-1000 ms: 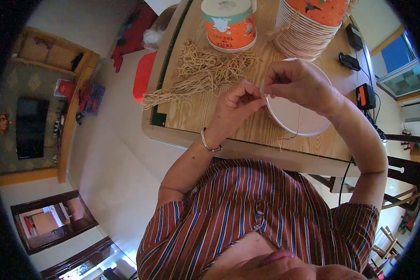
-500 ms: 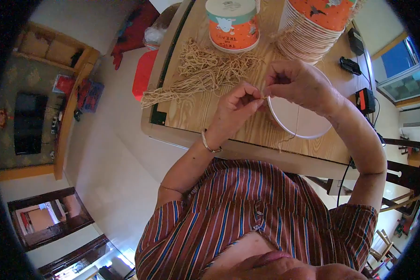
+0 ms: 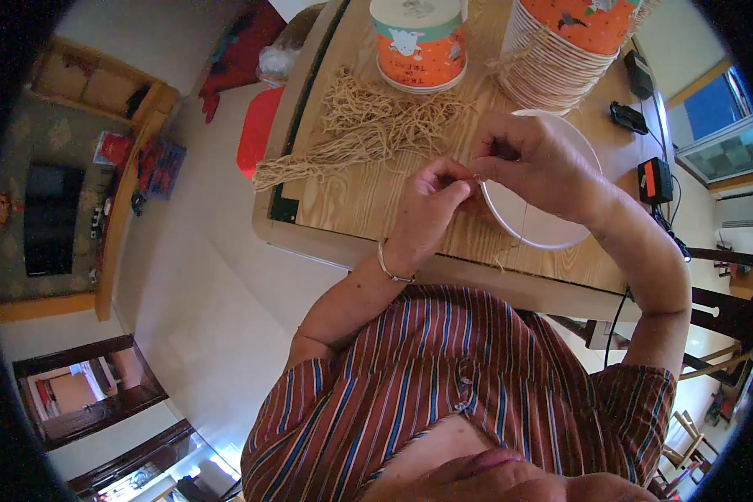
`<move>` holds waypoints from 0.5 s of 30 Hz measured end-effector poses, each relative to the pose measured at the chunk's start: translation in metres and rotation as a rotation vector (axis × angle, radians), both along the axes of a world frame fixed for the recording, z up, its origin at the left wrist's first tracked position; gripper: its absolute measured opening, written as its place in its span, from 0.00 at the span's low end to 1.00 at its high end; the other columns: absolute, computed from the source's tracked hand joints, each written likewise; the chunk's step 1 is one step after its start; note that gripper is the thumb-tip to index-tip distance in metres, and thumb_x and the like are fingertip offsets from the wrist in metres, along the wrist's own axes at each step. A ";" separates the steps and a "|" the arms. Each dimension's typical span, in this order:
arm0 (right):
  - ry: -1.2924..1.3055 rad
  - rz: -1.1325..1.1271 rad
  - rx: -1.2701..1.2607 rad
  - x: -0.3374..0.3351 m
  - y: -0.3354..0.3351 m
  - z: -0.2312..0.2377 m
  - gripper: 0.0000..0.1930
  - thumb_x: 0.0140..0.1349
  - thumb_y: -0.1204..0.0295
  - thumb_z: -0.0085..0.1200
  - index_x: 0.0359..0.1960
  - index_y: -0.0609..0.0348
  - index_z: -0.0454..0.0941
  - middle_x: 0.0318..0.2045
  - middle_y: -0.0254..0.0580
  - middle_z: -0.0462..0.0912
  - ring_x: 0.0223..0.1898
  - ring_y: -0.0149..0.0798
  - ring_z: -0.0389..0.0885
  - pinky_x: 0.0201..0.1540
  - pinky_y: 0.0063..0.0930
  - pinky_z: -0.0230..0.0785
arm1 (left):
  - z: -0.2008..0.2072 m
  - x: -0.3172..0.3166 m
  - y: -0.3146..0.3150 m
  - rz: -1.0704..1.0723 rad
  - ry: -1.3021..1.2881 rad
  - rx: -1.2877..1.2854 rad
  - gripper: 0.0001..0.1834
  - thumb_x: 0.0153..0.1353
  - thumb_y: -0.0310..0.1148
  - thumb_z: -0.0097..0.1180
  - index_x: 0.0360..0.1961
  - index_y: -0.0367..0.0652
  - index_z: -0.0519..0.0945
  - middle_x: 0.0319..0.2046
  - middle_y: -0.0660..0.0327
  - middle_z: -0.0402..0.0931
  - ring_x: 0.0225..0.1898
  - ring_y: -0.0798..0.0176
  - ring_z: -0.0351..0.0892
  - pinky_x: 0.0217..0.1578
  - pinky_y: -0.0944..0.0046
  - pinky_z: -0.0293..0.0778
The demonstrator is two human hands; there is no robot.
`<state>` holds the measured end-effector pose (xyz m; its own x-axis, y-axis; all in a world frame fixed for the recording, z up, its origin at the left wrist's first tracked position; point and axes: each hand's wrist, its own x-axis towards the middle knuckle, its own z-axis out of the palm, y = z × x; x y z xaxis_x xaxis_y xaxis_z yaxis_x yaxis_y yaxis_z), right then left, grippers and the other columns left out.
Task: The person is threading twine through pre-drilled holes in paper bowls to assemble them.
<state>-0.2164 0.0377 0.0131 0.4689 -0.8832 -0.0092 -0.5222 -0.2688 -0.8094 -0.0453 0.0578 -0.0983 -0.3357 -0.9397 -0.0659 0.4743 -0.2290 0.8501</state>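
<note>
A round paper bucket with a white rim rests at the table's front edge, its pale mouth facing me. At the rim's left side the fingertips of both hands meet. My left hand is closed in a pinch on a thin piece of twine. My right hand reaches over the mouth, thumb and fingers pinching the same twine. A strand hangs from there across the mouth, its frayed end past the near rim. My fingers hide the exact spot where the twine meets the bucket.
A tangled heap of cut twine lies left of my hands. Beyond it stands an orange and green printed bucket. A tall nested stack of orange buckets is at the back right. Black adapters line the right edge.
My left hand has shifted slightly right and nearer to me, close against the bucket's rim. My right hand has dropped a little, and the hanging strand has swung slightly left.
</note>
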 end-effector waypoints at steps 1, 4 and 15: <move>-0.001 0.000 0.001 0.002 0.002 0.000 0.06 0.61 0.75 0.58 0.30 0.62 0.73 0.22 0.26 0.71 0.27 0.20 0.67 0.29 0.19 0.63 | 0.001 -0.001 0.001 0.000 -0.001 0.001 0.03 0.61 0.22 0.51 0.36 0.36 0.75 0.32 0.62 0.77 0.31 0.70 0.78 0.34 0.69 0.77; -0.152 0.012 0.042 0.003 0.003 0.000 0.06 0.60 0.75 0.58 0.29 0.62 0.73 0.22 0.26 0.71 0.27 0.20 0.67 0.30 0.19 0.64 | 0.009 -0.003 0.002 -0.013 0.027 0.048 0.03 0.61 0.22 0.51 0.35 0.36 0.75 0.31 0.61 0.78 0.29 0.69 0.78 0.30 0.68 0.79; -0.047 0.025 0.049 -0.006 -0.012 0.006 0.07 0.60 0.75 0.58 0.28 0.63 0.74 0.22 0.27 0.73 0.27 0.19 0.68 0.29 0.19 0.64 | 0.016 0.007 0.002 0.040 -0.391 -0.279 0.09 0.61 0.23 0.56 0.43 0.38 0.74 0.35 0.67 0.75 0.34 0.77 0.73 0.36 0.74 0.72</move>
